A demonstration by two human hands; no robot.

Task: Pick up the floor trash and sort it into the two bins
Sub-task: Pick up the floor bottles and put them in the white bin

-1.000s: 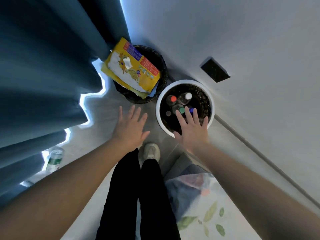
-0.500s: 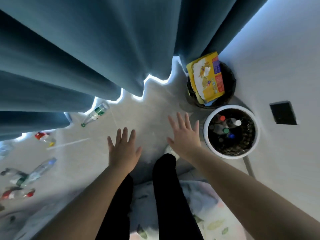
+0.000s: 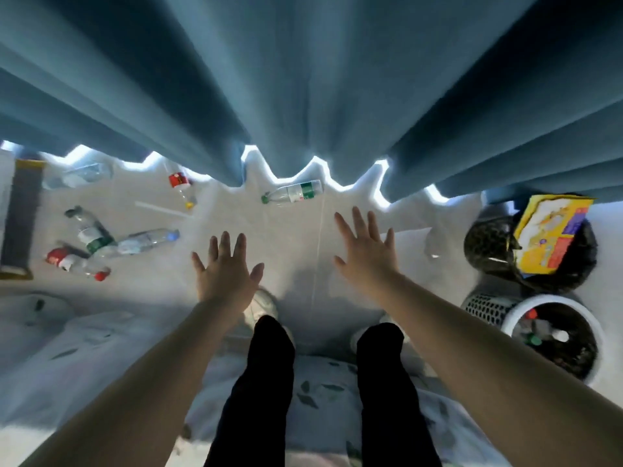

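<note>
Two grips, both empty. The left grip (image 3: pixel 226 274) and right grip (image 3: pixel 367 254) hover palm-down over the floor (image 3: pixel 290 241), fingers straight and spread, holding nothing, well apart from each other.

Nearest trash is the green-cap bottle (image 3: pixel 293 193) at 12 o'clock from the grips, on its side right at the curtain (image 3: pixel 303 79) hem, apart from both.

At 10 o'clock of the left grip lies the blue-cap bottle (image 3: pixel 148 242), flat, its base end meeting a green-label bottle (image 3: pixel 91 235). A red-cap bottle (image 3: pixel 72 262) lies just beside those at 9 o'clock.

Farther out at 11 o'clock are a yellow-cap bottle (image 3: pixel 182 187), a white straw (image 3: pixel 161 210) beside it, and a clear bottle (image 3: pixel 79 175) near the hem, blurred.

Bins sit on the right grip's side. The black bin (image 3: pixel 485 244) is at 3 o'clock, with a yellow packet (image 3: pixel 553 237) sticking out of the top, tilted. The white bin (image 3: pixel 553 299) is at 4 o'clock, close to the black one; contact unclear. Capped bottles (image 3: pixel 539 328) are inside it.

Black trouser legs (image 3: pixel 266 382) are at 6 o'clock, over a leaf-print cloth (image 3: pixel 320 382).
</note>
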